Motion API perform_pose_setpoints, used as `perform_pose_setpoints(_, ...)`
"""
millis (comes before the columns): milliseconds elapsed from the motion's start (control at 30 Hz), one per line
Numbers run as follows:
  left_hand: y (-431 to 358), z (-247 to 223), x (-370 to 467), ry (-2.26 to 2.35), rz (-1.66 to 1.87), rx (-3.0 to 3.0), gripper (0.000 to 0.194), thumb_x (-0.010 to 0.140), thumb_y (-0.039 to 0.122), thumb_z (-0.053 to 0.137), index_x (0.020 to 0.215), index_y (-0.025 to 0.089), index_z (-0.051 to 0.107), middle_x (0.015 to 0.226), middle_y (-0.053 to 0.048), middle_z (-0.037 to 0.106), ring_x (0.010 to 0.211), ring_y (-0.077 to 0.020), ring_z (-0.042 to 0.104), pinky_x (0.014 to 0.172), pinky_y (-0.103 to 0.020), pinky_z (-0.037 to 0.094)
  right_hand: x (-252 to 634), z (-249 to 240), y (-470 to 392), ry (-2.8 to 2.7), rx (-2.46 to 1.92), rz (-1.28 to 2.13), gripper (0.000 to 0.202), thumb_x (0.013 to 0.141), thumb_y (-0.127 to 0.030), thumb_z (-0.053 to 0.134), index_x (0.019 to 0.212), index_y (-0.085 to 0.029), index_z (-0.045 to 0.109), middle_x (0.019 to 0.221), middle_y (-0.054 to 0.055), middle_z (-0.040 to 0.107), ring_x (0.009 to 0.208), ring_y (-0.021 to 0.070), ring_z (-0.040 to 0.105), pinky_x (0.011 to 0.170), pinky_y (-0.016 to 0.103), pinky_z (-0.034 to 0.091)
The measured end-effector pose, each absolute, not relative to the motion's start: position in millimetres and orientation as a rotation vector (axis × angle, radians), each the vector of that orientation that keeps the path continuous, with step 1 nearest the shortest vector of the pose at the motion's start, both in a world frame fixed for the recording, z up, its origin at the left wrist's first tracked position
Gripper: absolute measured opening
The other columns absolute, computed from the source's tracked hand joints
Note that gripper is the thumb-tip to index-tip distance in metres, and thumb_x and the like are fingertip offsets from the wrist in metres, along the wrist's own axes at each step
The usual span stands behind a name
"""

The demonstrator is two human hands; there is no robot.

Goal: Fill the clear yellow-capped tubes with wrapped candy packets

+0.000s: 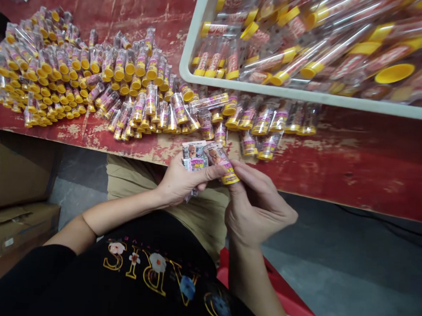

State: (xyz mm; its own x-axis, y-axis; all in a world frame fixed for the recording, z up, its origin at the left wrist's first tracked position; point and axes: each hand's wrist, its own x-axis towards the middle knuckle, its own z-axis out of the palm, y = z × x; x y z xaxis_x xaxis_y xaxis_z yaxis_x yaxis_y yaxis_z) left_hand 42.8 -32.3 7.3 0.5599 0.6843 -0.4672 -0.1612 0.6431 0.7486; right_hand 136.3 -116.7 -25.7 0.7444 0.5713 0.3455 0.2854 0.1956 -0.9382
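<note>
Your left hand is closed around a small bundle of printed packets, its thumb reaching across onto a yellow-capped tube. Your right hand grips that same tube near its yellow end, thumb below and fingers above, so the tube sits between your two hands. It lies tilted, its clear end up toward the table and its cap down toward your right fingertips, just beside the packets. You have both hands at the near edge of the red, worn table, over your lap. The view is a little soft, so I can't fairly say how many packets you hold, though they look like flat printed pieces.

Just beyond your hands, small capped tubes stand and lean in a loose band on the table, several of them close to your held one. To your left they run into a dense pile, with yellow ends facing you. Ahead and to your right, a white tray holds more yellow-capped tubes, longer ones among them, lying at mixed angles. Cardboard boxes sit below the table to your left.
</note>
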Motion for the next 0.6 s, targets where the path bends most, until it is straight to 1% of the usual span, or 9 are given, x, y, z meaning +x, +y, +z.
perform_pose_setpoints(100, -30.6, 4.6, 45.4, 0.843, 0.557, 0.715, 0.058, 0.059, 0.049, 0.102, 0.086, 0.016, 0.063, 0.067, 0.007, 0.063, 0.043, -0.0011, 0.045, 0.043, -0.018, 0.034, 135.7, -29.9, -114.8, -0.720, -1.366, 0.272, 0.028, 0.086, -0.011, 0.081, 0.105, -0.031, 0.085, 0.106, -0.001, 0.085, 0.098, 0.0162, 0.080, 0.094, 0.034, 0.066)
perform_pose_setpoints(167, -27.9, 4.0, 46.5, 0.853, 0.551, 0.719, 0.058, 0.061, 0.054, 0.100, 0.087, 0.016, 0.063, 0.060, 0.008, 0.060, 0.044, -0.0026, 0.045, 0.043, -0.018, 0.034, 138.4, -33.6, -112.1, -0.673, -1.350, 0.317, 0.024, 0.086, -0.014, 0.082, 0.103, -0.030, 0.086, 0.105, 0.000, 0.085, 0.098, 0.0170, 0.080, 0.097, 0.037, 0.065)
perform_pose_setpoints(233, -24.3, 4.4, 46.9, 0.864, 0.549, 0.709, 0.058, 0.067, 0.058, 0.096, 0.093, 0.016, 0.065, 0.061, 0.005, 0.063, 0.046, -0.0038, 0.048, 0.044, -0.018, 0.034, 146.6, -38.1, -106.7, -0.623, -1.349, 0.327, 0.021, 0.087, -0.017, 0.082, 0.104, -0.028, 0.085, 0.105, 0.001, 0.084, 0.099, 0.0185, 0.080, 0.101, 0.041, 0.064)
perform_pose_setpoints(333, -19.7, 4.7, 46.5, 0.865, 0.576, 0.676, 0.059, 0.076, 0.056, 0.090, 0.112, 0.016, 0.069, 0.083, -0.002, 0.076, 0.050, -0.0037, 0.052, 0.047, -0.018, 0.037, 169.5, -46.5, -91.7, -0.588, -1.380, 0.178, 0.020, 0.088, -0.020, 0.081, 0.107, -0.027, 0.085, 0.106, 0.002, 0.083, 0.102, 0.0208, 0.079, 0.106, 0.047, 0.062)
perform_pose_setpoints(400, -18.4, 3.7, 45.6, 0.855, 0.593, 0.657, 0.059, 0.079, 0.053, 0.089, 0.120, 0.016, 0.069, 0.093, -0.006, 0.080, 0.050, -0.0033, 0.053, 0.047, -0.017, 0.037, 187.9, -52.6, -79.6, -0.619, -1.412, 0.047, 0.020, 0.090, -0.023, 0.080, 0.109, -0.028, 0.084, 0.106, 0.003, 0.081, 0.103, 0.0221, 0.078, 0.106, 0.050, 0.062)
perform_pose_setpoints(500, -18.4, 1.6, 43.4, 0.862, 0.588, 0.613, 0.056, 0.083, 0.048, 0.086, 0.126, 0.016, 0.069, 0.099, -0.008, 0.081, 0.052, -0.0043, 0.056, 0.047, -0.017, 0.039, 211.8, -57.5, -67.2, -0.808, -1.524, -0.038, 0.020, 0.093, -0.024, 0.075, 0.110, -0.030, 0.083, 0.110, 0.004, 0.081, 0.107, 0.0248, 0.077, 0.105, 0.055, 0.061)
perform_pose_setpoints(600, -17.2, 0.4, 40.4, 0.871, 0.574, 0.562, 0.051, 0.089, 0.047, 0.081, 0.126, 0.015, 0.070, 0.105, -0.011, 0.082, 0.060, -0.0089, 0.065, 0.049, -0.018, 0.046, 234.0, -51.0, -63.0, -1.099, -1.651, -0.001, 0.035, 0.088, -0.022, 0.076, 0.122, -0.030, 0.080, 0.122, 0.005, 0.079, 0.117, 0.0268, 0.074, 0.109, 0.055, 0.057)
